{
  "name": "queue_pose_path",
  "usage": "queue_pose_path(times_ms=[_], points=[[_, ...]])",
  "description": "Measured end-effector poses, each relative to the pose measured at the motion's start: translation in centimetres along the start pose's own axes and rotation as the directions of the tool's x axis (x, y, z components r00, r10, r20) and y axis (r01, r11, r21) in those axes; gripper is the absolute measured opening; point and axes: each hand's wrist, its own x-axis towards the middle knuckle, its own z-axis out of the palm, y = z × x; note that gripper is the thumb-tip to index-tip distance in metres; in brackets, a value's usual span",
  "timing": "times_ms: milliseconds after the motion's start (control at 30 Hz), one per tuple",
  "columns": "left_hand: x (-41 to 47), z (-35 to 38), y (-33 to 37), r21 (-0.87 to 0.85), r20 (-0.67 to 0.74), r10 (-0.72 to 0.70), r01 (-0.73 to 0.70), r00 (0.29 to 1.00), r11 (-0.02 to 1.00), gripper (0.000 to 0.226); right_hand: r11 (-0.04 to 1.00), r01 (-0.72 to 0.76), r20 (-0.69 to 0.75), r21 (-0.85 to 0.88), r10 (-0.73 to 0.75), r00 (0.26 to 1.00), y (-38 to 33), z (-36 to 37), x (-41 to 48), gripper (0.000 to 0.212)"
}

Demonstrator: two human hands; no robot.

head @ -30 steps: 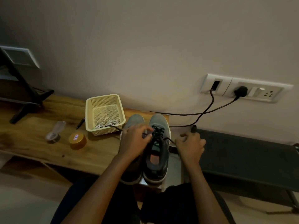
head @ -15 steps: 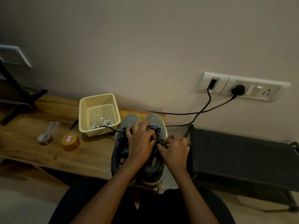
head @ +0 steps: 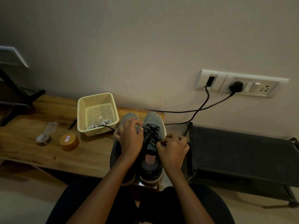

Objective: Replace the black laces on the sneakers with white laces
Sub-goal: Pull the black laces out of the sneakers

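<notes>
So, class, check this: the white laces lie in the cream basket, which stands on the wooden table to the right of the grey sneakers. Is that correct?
Not quite. The head view shows the cream basket standing to the left of the grey sneakers, not the right. The rest holds: the white laces lie in it, and it stands on the wooden table.

home | wooden bench point(head: 48, 147) | wall sockets point(head: 239, 84) | shoe rack point(head: 242, 152)

Left hand point(head: 129, 138) and right hand point(head: 174, 148) hold black laces point(head: 151, 131) on sneakers point(head: 153, 119).
</notes>
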Motion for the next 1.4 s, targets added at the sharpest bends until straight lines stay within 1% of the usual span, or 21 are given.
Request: queue_pose_path(times_ms=[33,67,100,167,267,367,467,567,633,700,767,800,867,900,967,1000,1033,1100,1200,1333,1400], points=[[0.0,0.1,-0.1,0.097,0.036,0.163,-0.166,0.986,0.981,0.027,1.0,-0.007,0.006,0.004,0.007,1.0,0.1,-0.1,0.1,0.02],[-0.1,0.0,-0.1,0.187,0.105,0.3,-0.315,0.948,0.93,0.035,1.0,-0.012,0.015,0.004,0.012,1.0,0.2,-0.1,0.2,0.021],[-0.2,0.0,-0.1,0.264,0.192,0.373,-0.414,0.908,0.871,0.037,1.0,-0.016,0.022,0.004,0.016,1.0,0.3,-0.2,0.3,0.021],[-0.6,0.3,0.0,0.374,0.34,0.353,-0.47,0.872,0.8,0.031,1.0,-0.023,0.025,0.017,0.022,0.999,0.3,-0.3,0.4,0.022],[-1.0,0.8,0.0,0.428,0.374,0.276,-0.429,0.885,0.796,0.024,0.997,-0.044,0.029,0.062,0.042,0.999,0.3,-0.2,0.4,0.021],[-0.8,1.3,-0.3,0.403,0.332,0.291,-0.414,0.897,0.816,0.019,0.997,-0.049,0.007,0.067,0.049,0.999,0.3,-0.1,0.3,0.022],[-0.7,1.5,-0.6,0.366,0.262,0.316,-0.397,0.912,0.842,0.014,0.998,-0.043,-0.02,0.046,0.044,0.999,0.1,0.2,-0.1,0.022],[-0.7,1.5,-0.7,0.281,0.125,0.303,-0.326,0.945,0.903,0.011,1.0,-0.024,-0.063,0.013,0.025,0.998,0.0,0.5,-0.3,0.021],[-0.2,1.0,-0.8,0.185,-0.01,0.235,-0.229,0.972,0.956,0.009,0.999,-0.031,-0.059,0.008,0.031,0.998,0.1,0.6,-0.3,0.021],[0.6,0.0,-0.7,0.064,-0.14,0.103,-0.095,0.985,0.993,0.009,0.999,-0.03,-0.06,0.021,0.031,0.998,0.1,0.7,-0.4,0.02],[1.0,-0.7,-0.7,-0.037,-0.194,-0.04,0.034,0.98,0.999,0.01,0.999,-0.015,-0.067,0.039,0.018,0.998,0.2,0.8,-0.4,0.019],[1.0,-0.8,-0.8,-0.053,-0.186,-0.075,0.066,0.98,0.996,0.009,0.999,-0.012,-0.067,0.041,0.015,0.998,0.2,0.9,-0.4,0.019],[0.5,-0.6,-0.7,-0.02,-0.128,-0.058,0.056,0.99,0.998,0.007,0.998,-0.026,-0.069,0.057,0.03,0.997,0.2,0.9,-0.3,0.019],[0.3,-0.5,-0.7,0.002,-0.091,-0.012,0.013,0.996,1.0,0.019,0.996,-0.04,-0.071,0.074,0.045,0.996,0.3,0.8,-0.2,0.019],[0.2,-0.2,-0.6,0.077,-0.002,0.159,-0.158,0.987,0.984,0.045,0.994,-0.056,-0.059,0.094,0.062,0.996,0.3,0.6,-0.2,0.019],[0.1,-0.1,-0.6,0.137,0.059,0.251,-0.257,0.966,0.957,0.049,0.994,-0.059,-0.05,0.096,0.064,0.997,0.3,0.4,-0.2,0.02],[0.0,0.0,-0.5,0.204,0.132,0.318,-0.339,0.939,0.918,0.044,0.992,-0.065,-0.043,0.106,0.069,0.997,0.2,0.3,-0.2,0.021],[-0.5,0.5,-0.3,0.314,0.284,0.337,-0.419,0.898,0.852,0.026,0.985,-0.086,-0.043,0.151,0.094,0.995,-0.1,0.0,-0.3,0.021],[-0.9,1.2,-0.4,0.369,0.354,0.274,-0.402,0.894,0.838,0.022,0.98,-0.095,-0.05,0.172,0.105,0.993,-0.2,-0.3,-0.4,0.021],[-0.7,1.3,-0.5,0.324,0.311,0.284,-0.382,0.907,0.865,0.02,0.992,-0.079,-0.071,0.1,0.087,0.994,-0.1,0.2,-0.6,0.02],[-0.6,1.1,-0.5,0.255,0.258,0.247,-0.312,0.934,0.915,0.016,0.998,-0.057,-0.087,0.04,0.06,0.994,-0.1,0.5,-0.7,0.021]])
